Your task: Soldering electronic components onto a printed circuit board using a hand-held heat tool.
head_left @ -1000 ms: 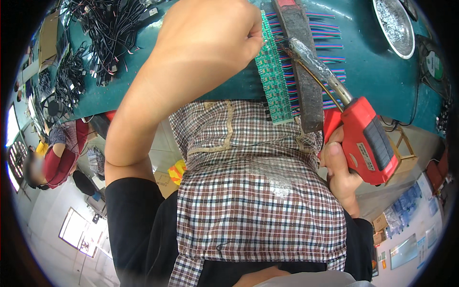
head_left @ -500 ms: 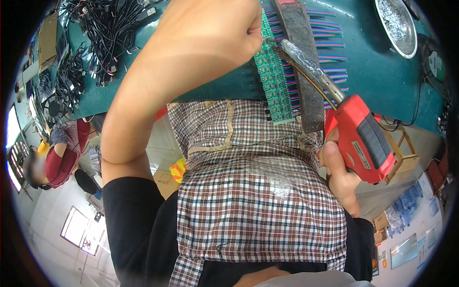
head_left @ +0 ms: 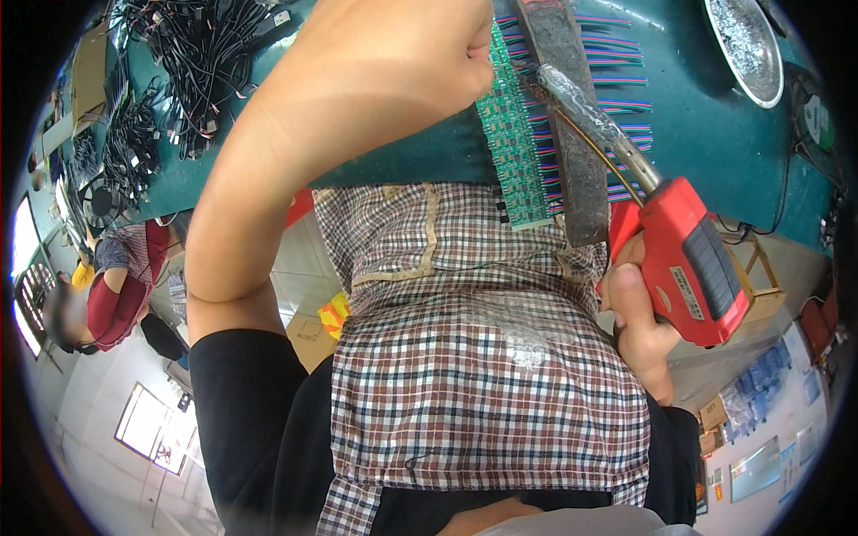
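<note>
My right hand [head_left: 639,313] is wrapped round the red and black handle of a soldering gun [head_left: 693,268]. Its metal barrel slants up and left over a dark, heavy-looking bar [head_left: 581,179], with the tip close to the right edge of a long green circuit board panel [head_left: 514,147]. Rows of thin multicoloured wires [head_left: 621,80] run under the bar to that edge. Over the panel's far end, my left hand [head_left: 424,54] is closed with its fingers curled; whatever they hold is hidden behind the hand.
The green tabletop [head_left: 706,152] carries bundles of black cables [head_left: 197,62] at the far left. A metal dish [head_left: 775,94] with silvery bits stands at the far right, near a small fan [head_left: 815,121]. Another person [head_left: 116,295] sits at the left; a wooden stool [head_left: 760,286] stands right.
The soldering gun has shifted a little to the right, drawing its tip back from the circuit board panel. My left hand has barely moved.
</note>
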Motion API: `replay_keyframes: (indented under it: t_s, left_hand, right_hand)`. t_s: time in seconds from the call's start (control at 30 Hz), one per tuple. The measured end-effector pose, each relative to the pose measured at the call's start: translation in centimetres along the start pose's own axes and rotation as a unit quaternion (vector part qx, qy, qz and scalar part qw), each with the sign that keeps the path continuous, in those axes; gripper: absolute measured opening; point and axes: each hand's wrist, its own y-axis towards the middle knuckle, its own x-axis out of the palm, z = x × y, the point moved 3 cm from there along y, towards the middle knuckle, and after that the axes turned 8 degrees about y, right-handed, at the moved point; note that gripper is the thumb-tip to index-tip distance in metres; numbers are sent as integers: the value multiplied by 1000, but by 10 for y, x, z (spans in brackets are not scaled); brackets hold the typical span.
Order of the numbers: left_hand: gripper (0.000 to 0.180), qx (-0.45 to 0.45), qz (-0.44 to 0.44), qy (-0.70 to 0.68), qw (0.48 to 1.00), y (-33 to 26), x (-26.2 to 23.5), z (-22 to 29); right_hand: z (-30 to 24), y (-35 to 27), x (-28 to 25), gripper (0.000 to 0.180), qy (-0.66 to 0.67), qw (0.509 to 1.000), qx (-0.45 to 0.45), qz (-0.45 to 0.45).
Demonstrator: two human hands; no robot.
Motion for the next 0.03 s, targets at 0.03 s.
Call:
replay_keyframes:
  t_s: [0.03]
  left_hand:
    - [16, 0, 0, 1, 1000, 0, 0, 0]
  right_hand:
    - [-3, 0, 3, 25, 29, 999, 23, 16]
